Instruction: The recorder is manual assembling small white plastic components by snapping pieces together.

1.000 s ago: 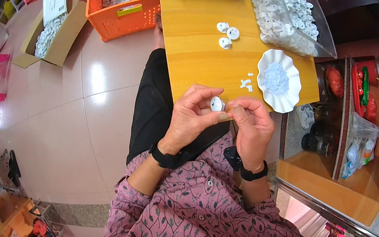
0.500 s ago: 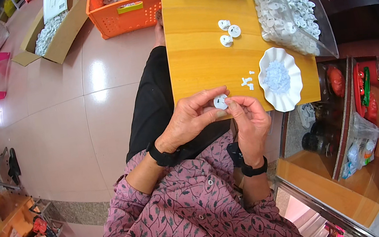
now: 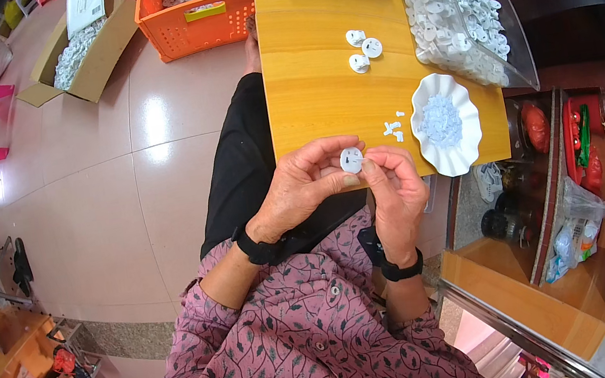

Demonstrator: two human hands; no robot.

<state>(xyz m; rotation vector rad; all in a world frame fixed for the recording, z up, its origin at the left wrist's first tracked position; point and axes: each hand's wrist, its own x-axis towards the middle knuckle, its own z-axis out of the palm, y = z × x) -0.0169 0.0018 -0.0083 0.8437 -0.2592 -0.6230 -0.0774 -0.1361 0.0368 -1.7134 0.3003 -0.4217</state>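
Pinched in my left hand [image 3: 308, 182] is a round white plastic disc [image 3: 350, 160] with small dark slots, its face turned up. My right hand [image 3: 396, 195] closes thumb and fingers on a small whitish plastic piece [image 3: 363, 160], whose tip meets the disc's right side. Both hands are at the table's near edge. Several loose small white pieces [image 3: 393, 130] lie just beyond my right hand. To their right stands a white scalloped dish [image 3: 471, 136] heaped with similar pale bits [image 3: 440, 122]. Farther up the table rest three white round parts [image 3: 359, 50].
Clear plastic bins [image 3: 441, 22] full of white parts stand along the wooden table's [image 3: 316, 63] far and right sides. An orange crate [image 3: 199, 29] and an open cardboard box [image 3: 81, 73] on the floor hold more. Open shelves [image 3: 541, 179] are at the right.
My right fingertips have drawn slightly back from the disc, so the small piece between them shows. The disc is turned a little more face-up.
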